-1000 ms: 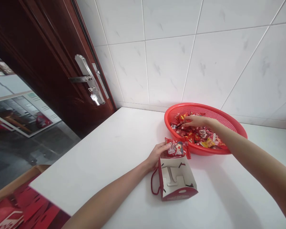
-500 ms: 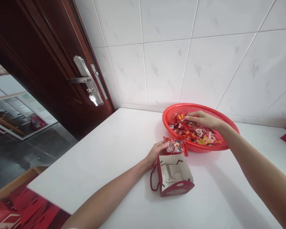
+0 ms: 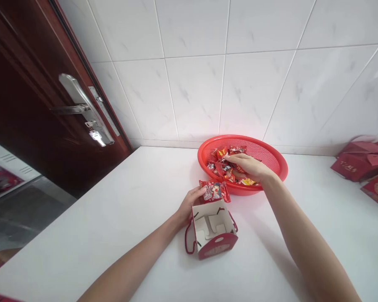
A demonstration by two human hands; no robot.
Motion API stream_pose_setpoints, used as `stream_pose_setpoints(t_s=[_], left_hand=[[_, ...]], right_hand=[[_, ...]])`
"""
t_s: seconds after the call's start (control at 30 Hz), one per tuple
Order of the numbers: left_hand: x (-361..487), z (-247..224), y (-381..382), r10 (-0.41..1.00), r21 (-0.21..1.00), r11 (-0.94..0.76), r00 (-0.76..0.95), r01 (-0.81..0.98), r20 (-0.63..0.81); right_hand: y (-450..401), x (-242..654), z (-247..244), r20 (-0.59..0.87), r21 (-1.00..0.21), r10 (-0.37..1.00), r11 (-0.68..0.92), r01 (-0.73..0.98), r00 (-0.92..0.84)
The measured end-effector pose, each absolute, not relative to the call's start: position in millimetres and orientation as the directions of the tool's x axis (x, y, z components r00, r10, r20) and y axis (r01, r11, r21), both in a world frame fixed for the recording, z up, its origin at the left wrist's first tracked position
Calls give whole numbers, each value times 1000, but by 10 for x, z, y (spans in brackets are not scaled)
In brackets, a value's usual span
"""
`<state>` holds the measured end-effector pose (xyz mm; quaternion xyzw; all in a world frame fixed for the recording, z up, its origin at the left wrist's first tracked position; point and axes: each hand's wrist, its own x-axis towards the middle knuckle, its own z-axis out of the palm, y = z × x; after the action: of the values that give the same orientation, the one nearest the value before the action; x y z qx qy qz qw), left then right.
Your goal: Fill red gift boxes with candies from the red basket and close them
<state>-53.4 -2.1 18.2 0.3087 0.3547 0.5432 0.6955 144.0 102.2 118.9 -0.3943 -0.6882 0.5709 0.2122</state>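
My left hand point(image 3: 190, 203) is closed on a red candy packet point(image 3: 214, 191) with cartoon figures, its thumb on the packet's front. The packet is just above the back edge of a small red gift box point(image 3: 217, 247), whose top is open and whose pale inside shows no candy. Dark red cord handles hang at the box's sides. In the red plastic basket point(image 3: 271, 154), my right hand point(image 3: 247, 165) reaches down among wrapped candies point(image 3: 222, 167). Its fingers curl around some of them, with the fingertips partly hidden.
The white tabletop point(image 3: 145, 180) runs along a tiled wall. Several folded red gift boxes point(image 3: 353, 163) lie at the right. A dark wooden door point(image 3: 28, 84) with keys hanging in its lock point(image 3: 96, 136) stands at the left.
The view has turned right, bringing more red boxes into sight. My right hand has sunk lower among the candies. My left hand keeps hold of the packet by the box.
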Motion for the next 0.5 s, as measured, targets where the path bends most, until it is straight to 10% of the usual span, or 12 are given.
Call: stream_pose_setpoints(t_s=[0.5], left_hand=[[-585,94,26,966,805,255,173,-536,-191]], right_hand=[[1076,1487,1196,-172,-980,849,-99,171,-500]])
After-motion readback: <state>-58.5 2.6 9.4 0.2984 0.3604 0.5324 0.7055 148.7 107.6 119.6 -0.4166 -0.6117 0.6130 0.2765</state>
